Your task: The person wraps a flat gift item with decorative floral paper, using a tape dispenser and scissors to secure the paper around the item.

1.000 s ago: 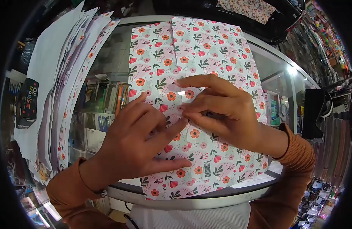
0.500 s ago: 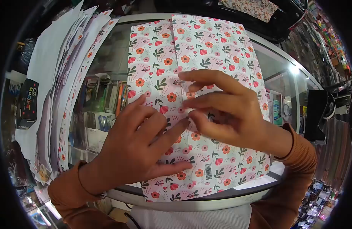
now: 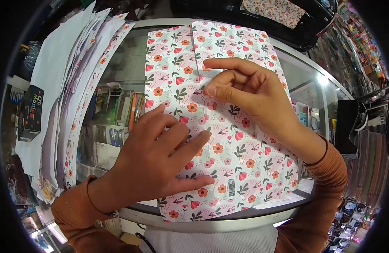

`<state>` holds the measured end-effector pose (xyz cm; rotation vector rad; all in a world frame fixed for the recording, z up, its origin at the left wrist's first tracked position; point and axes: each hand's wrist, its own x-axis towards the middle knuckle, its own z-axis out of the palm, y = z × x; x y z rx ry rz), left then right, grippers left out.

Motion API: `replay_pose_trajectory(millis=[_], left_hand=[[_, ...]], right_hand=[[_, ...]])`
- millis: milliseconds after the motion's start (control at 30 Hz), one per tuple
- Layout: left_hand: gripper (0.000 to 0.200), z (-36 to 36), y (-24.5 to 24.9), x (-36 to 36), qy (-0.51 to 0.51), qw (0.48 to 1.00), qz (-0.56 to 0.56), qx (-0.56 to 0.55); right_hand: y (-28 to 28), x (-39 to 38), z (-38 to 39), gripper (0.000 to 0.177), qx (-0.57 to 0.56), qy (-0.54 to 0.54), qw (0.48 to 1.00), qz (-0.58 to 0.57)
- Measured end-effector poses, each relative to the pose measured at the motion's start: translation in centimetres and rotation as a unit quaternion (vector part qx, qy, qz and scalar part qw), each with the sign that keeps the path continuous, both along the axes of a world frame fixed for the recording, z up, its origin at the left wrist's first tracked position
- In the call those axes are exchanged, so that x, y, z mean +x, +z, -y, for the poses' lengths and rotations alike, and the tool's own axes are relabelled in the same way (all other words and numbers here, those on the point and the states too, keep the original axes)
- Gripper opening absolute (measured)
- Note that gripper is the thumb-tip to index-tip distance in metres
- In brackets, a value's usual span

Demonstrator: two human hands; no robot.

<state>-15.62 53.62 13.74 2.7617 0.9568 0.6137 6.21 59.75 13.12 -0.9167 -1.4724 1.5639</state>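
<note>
A large piece of white paper with red and orange flowers (image 3: 245, 147) lies on the glass counter, its overlapping edge running down the left of its middle. My left hand (image 3: 154, 158) rests on the lower left part with its fingers spread. Its index fingertip touches the paper beside the overlap. Above the paper, to the right of the overlap, is my right hand (image 3: 253, 90). Its thumb and a bent finger are pinched together while the index finger points left; whatever the pinch holds is too small to make out. A barcode (image 3: 231, 187) shows near the bottom edge.
Stacked large sheets (image 3: 55, 84) curl along the left of the counter (image 3: 160, 22), with a black box (image 3: 31, 111) on them. A black object (image 3: 346, 126) is at the right. Behind the counter is a black machine-like item (image 3: 310, 33) with flowered paper.
My right hand has moved up, away from the left fingertip, and its thumb has closed against a bent finger. My left hand stays nearly in place. The paper appears slightly shifted right in view.
</note>
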Motion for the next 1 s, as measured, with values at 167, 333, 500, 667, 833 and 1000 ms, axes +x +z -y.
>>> replay_pose_trajectory(millis=[167, 333, 500, 667, 833, 1000], left_hand=[[0.063, 0.0, -0.1, 0.0, 0.003, 1.0, 0.004, 0.0], [0.063, 0.0, -0.2, -0.1, 0.005, 1.0, 0.012, -0.01], [0.065, 0.0, -0.1, -0.1, 0.007, 1.0, 0.007, -0.017], [0.065, 0.1, 0.0, -0.1, 0.008, 1.0, 0.009, -0.021], [0.066, 0.1, 0.0, -0.1, 0.008, 1.0, 0.007, -0.024], [0.065, 0.2, 0.0, -0.1, 0.008, 1.0, 0.008, -0.025]], right_hand=[[0.5, -0.2, -0.5, 0.023, -0.013, 0.024, 0.999, 0.02], [0.6, -0.5, -0.8, 0.016, 0.024, 0.03, 0.999, 0.027], [0.8, 0.0, -1.6, 0.023, 0.065, 0.049, 0.992, 0.093], [1.3, 0.2, -1.7, 0.018, 0.022, 0.084, 0.992, 0.09], [0.9, 0.1, -2.2, 0.02, 0.019, 0.077, 0.996, 0.035], [0.4, -0.7, -3.2, 0.016, 0.095, 0.046, 0.994, 0.013]])
